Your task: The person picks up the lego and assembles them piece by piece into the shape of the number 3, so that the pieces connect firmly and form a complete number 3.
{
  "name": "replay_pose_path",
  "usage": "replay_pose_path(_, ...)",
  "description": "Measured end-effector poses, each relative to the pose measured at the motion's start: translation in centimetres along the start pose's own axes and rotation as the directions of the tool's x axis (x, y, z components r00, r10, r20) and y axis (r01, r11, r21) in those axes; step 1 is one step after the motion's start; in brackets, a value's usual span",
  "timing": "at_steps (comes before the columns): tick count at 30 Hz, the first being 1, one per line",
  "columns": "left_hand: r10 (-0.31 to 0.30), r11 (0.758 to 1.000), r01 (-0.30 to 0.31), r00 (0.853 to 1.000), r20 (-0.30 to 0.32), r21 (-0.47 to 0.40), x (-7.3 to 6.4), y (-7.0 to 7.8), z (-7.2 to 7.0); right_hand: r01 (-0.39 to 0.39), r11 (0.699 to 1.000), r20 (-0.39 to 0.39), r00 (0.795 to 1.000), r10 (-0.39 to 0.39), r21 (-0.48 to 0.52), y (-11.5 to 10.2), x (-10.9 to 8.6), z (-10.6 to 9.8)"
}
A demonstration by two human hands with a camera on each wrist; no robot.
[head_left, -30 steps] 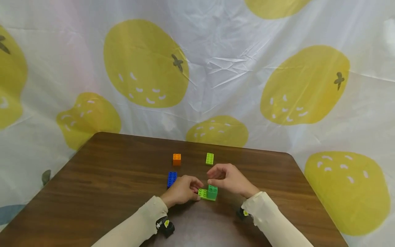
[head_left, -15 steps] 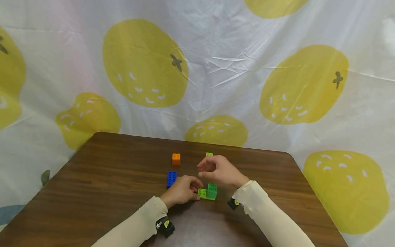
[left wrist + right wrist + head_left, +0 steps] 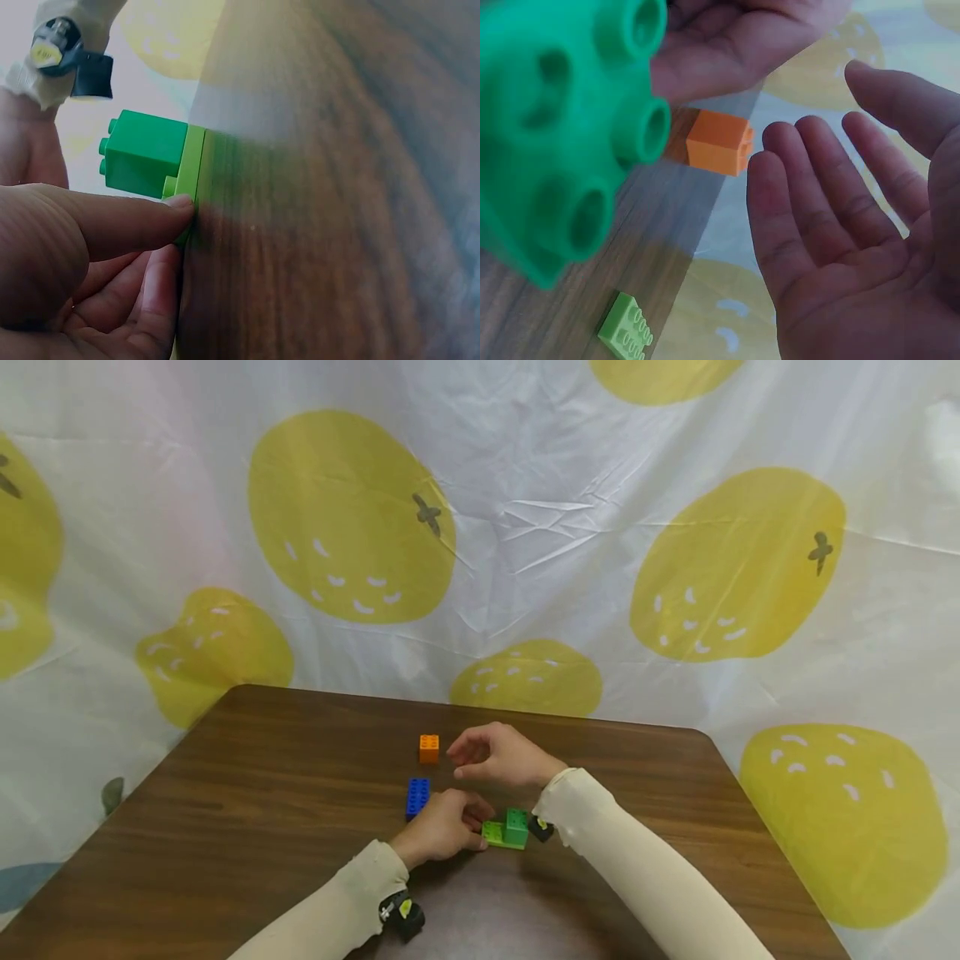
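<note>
My left hand [image 3: 441,827] pinches the left end of a thin lime building brick [image 3: 492,833] between thumb and fingers, low at the table. On that brick's right end sits a taller green brick [image 3: 516,825], its studs facing up. My right hand [image 3: 506,755] is raised farther back with its fingers spread from the thumb and nothing between them. Just left of its fingertips stands an orange brick [image 3: 429,749], also visible beyond the fingers in the right wrist view as an orange block [image 3: 718,142].
A blue brick [image 3: 417,797] lies just behind my left hand. A second thin lime brick [image 3: 626,328] shows in the right wrist view; in the head view my right hand hides it. Behind the brown table [image 3: 300,727] hangs a lemon-print curtain [image 3: 540,552].
My right hand has moved away from the green brick, back and to the left, towards the orange brick, covering the far lime brick. My left hand has stayed at the near lime brick.
</note>
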State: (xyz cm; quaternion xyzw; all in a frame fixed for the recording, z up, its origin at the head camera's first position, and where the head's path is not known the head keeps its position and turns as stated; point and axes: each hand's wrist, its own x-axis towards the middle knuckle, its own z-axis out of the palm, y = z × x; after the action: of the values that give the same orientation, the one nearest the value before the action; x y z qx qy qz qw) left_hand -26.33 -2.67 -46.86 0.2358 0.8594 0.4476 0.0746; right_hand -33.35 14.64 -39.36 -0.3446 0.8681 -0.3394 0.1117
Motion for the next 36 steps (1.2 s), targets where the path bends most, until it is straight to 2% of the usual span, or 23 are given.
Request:
replay_pose_path(9, 0.005, 1.000, -0.005, 1.000, -0.009, -0.023, 0.1, -0.1, -0.1, 0.058, 0.997, 0.105, 0.993, -0.053, -0.043, 0.5, 2.8, 0.0)
replay_pose_path(16, -0.001, 1.000, 0.001, 1.000, -0.015, -0.019, 0.2, 0.0, -0.2, 0.082, 0.994, 0.174, 0.983, -0.067, -0.078, 0.7, 4.5, 0.4)
replay_pose_path(24, -0.017, 0.999, 0.018, 1.000, 0.006, -0.048, -0.1, 0.2, 0.1, 0.050, 0.992, 0.295, 0.955, -0.013, -0.118, 0.2, 5.1, 0.3)
replay_pose_path(29, -0.017, 0.999, 0.017, 1.000, 0.003, -0.042, 0.0, 0.0, 0.1, 0.068, 0.983, 0.328, 0.945, -0.008, -0.172, 0.4, 5.6, -0.3)
replay_pose_path(36, 0.002, 1.000, -0.002, 1.000, 0.000, -0.018, 0.0, -0.2, -0.1, 0.092, 0.989, 0.349, 0.936, -0.048, -0.112, 0.4, 6.5, 0.2)
